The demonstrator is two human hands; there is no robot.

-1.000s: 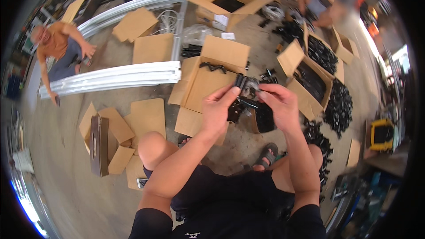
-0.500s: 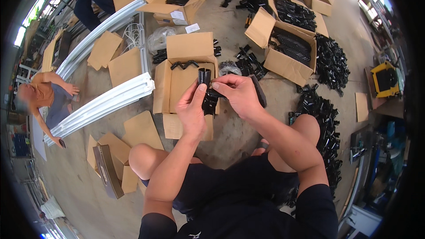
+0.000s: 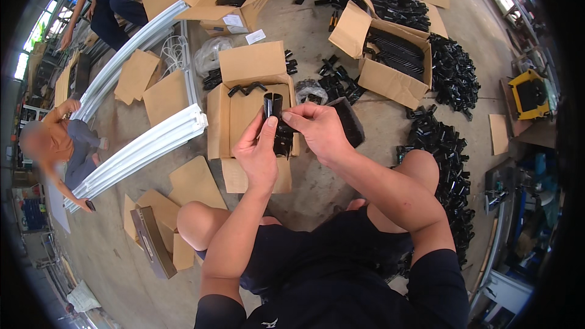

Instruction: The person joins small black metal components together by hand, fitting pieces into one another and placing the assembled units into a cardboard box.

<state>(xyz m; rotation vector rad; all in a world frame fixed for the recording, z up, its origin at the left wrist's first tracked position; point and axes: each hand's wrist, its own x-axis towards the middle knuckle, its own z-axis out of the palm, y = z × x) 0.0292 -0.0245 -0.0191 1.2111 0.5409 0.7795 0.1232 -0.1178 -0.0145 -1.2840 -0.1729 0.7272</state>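
Observation:
My left hand (image 3: 256, 153) is wrapped round a glossy black tubular fitting (image 3: 273, 103), its open end pointing up and away from me. At the fitting's right side, the thumb and fingers of my right hand (image 3: 318, 131) are pinched together; what they hold, if anything, is too small to make out. Both hands are over an open cardboard box (image 3: 214, 123) between my knees. A few black fittings (image 3: 247, 89) lie in a row at that box's far end. Just beyond my right hand stands a dark open bin (image 3: 348, 120), partly hidden by it.
Heaps of black fittings (image 3: 454, 76) cover the floor at right, beside a filled cardboard box (image 3: 390, 88). Long white metal profiles (image 3: 143, 146) lie at left, near a crouching person (image 3: 58, 131). Another person (image 3: 116, 9) is at the far left. Flattened cardboard (image 3: 198, 183) lies near my left knee.
The view has shifted slightly. My hands stay together at the black fitting, and the right fingers still pinch at its side. The crouching person at left has drawn one arm back.

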